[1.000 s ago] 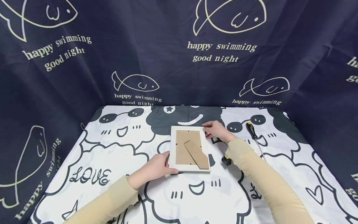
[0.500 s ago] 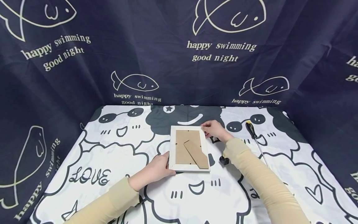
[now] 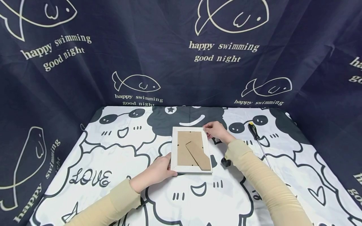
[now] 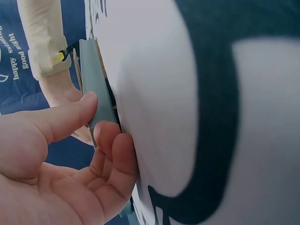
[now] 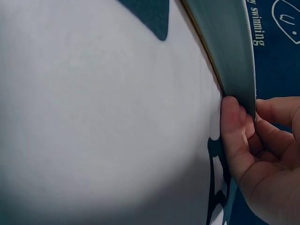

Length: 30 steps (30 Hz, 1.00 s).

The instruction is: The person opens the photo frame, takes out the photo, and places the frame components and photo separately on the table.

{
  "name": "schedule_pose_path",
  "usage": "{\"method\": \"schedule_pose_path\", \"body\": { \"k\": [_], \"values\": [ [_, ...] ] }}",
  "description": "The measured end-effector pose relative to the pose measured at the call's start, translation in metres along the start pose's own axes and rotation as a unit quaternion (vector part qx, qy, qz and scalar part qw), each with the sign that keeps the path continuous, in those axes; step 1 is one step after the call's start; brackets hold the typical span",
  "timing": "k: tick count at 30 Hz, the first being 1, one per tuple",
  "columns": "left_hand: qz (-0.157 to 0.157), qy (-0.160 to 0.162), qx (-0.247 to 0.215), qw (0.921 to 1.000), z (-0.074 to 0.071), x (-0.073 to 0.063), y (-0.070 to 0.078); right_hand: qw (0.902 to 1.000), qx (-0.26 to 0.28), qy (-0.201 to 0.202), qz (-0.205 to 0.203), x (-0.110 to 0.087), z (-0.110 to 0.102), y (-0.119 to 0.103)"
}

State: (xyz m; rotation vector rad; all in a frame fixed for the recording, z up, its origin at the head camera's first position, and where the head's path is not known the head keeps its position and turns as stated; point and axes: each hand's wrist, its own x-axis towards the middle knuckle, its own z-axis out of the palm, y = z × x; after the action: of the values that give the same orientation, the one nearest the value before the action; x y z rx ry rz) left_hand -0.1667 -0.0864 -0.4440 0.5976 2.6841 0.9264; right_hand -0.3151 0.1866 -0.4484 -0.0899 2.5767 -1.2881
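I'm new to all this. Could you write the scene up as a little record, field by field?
Main object: white picture frame, back facing up
Back: brown backing board with a slanted stand
Left grip: holds the frame's near left corner
Right grip: holds the far right corner
Lifted or resting: hard to tell
Tool: screwdriver, black handle with yellow end, lying to the right
Also there: small black object beside the right sleeve
Surface: white cloth, cartoon print
Backdrop: dark fish-print curtain
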Motion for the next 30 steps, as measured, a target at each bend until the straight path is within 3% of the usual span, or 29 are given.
{"method": "schedule_pose_path", "body": {
  "k": [12,30],
  "values": [
    [-0.005,-0.019,-0.026,0.9995,-0.003,0.002,-0.003,0.9998,-0.011,0.015,0.007,-0.005,0.001,-0.001],
    [0.001,-0.027,-0.016,0.9995,-0.014,0.006,-0.014,0.9995,0.009,0.018,0.025,-0.013,-0.001,-0.002]
  ]
}}
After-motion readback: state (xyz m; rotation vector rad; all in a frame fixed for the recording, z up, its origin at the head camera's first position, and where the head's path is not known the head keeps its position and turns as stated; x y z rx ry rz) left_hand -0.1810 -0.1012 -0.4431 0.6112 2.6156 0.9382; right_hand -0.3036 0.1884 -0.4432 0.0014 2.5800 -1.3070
